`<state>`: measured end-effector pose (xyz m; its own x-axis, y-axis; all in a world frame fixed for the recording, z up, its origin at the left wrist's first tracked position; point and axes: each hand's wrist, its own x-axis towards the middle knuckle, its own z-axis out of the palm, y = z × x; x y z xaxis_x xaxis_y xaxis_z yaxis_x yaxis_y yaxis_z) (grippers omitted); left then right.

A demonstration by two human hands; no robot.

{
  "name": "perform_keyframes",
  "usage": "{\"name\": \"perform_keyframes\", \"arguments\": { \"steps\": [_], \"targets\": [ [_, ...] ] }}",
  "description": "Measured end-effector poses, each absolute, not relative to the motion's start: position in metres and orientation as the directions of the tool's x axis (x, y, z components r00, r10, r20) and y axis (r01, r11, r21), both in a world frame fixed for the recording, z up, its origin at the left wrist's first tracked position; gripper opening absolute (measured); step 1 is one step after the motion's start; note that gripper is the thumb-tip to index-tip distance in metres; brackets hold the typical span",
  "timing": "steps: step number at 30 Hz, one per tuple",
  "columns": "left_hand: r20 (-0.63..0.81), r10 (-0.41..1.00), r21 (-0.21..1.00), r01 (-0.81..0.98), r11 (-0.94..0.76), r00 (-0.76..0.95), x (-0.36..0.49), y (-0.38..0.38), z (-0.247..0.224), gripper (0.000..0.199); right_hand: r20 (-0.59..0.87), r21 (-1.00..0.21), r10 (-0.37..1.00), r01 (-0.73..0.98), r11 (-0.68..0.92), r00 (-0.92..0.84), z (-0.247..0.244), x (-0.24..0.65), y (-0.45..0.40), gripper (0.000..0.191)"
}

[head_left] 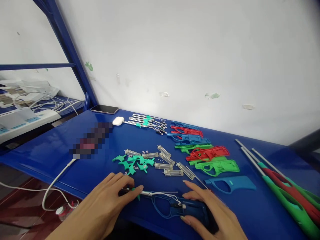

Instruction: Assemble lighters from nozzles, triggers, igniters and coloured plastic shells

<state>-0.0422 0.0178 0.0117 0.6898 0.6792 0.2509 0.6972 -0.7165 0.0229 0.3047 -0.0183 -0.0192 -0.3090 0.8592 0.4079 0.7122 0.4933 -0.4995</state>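
Note:
My left hand [110, 196] pinches the metal lighter tube [148, 193] near the front edge of the table; a bit of turquoise shows under the fingers. White wires [168, 194] trail from the tube to a small black part [177, 205] over a blue lighter shell half [163, 207]. The shell lies with its hollow side up. My right hand [215, 208] grips its wide end between thumb and fingers. Turquoise triggers [135, 161] and clear fuel tanks [166, 158] lie just beyond my hands. A thin rod near my right fingertips is partly hidden.
Red, green and blue shell halves [208, 153] lie in a column at the right. Several tube assemblies [145, 121] are at the back. Assembled lighters [287, 190] lie far right. A phone [105, 109], white charging case [118, 121] and cable [51, 186] are on the left.

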Motion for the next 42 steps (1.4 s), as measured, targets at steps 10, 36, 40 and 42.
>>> {"name": "perform_keyframes", "arguments": {
  "steps": [10, 36, 40, 42],
  "targets": [
    [0.38, 0.684, 0.046, 0.726, -0.686, 0.623, -0.026, 0.006, 0.016, 0.041, 0.408, -0.486, 0.852, 0.713, 0.506, -0.327, -0.017, 0.304, -0.018, 0.058],
    [0.461, 0.642, 0.211, 0.627, -0.75, 0.612, 0.002, 0.012, 0.015, 0.034, 0.559, -0.277, 0.722, 0.728, 0.626, -0.408, -0.011, 0.295, -0.018, 0.017],
    [0.452, 0.643, 0.194, 0.635, -0.748, 0.619, 0.002, 0.011, 0.016, 0.036, 0.553, -0.278, 0.717, 0.717, 0.639, -0.425, -0.007, 0.293, -0.019, 0.019],
    [0.44, 0.651, 0.195, 0.642, -0.741, 0.618, 0.002, 0.011, 0.016, 0.036, 0.537, -0.274, 0.723, 0.72, 0.637, -0.435, -0.007, 0.293, -0.019, 0.017]
  ]
}}
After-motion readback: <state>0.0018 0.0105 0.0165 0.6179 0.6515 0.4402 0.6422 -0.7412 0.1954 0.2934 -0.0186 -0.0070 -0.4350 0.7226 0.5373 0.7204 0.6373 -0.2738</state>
